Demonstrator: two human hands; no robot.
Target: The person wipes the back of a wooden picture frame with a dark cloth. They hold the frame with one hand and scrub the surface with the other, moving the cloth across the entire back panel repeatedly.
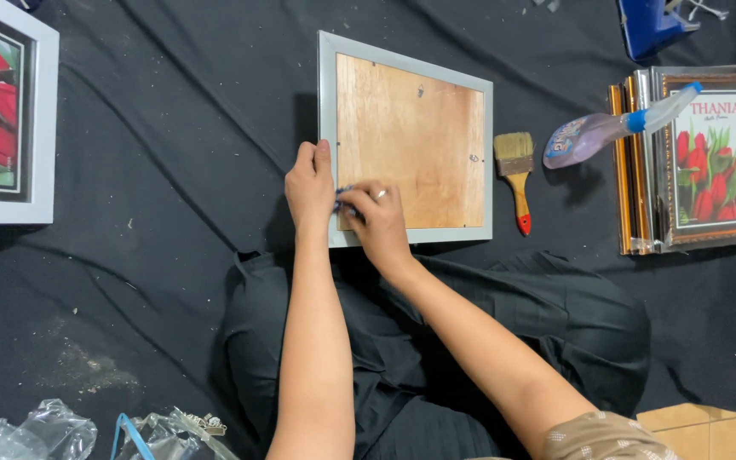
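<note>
Head view: left hand (309, 183) presses the grey-framed picture frame with plywood back (411, 136), face-down on black cloth (146, 170); right hand (376, 217) pinches a small blue tool (342, 198) at its near-left corner

The picture frame (326, 128) is pale grey around a light, grained wooden backing board (411, 140), lying on a black cloth (172, 170). The paintbrush (516, 179) has tan bristles and an orange handle tipped red. The spray bottle (615, 129) looks purplish with a blue collar, and the stacked frames (709, 158) are gold, showing red tulips.
</note>
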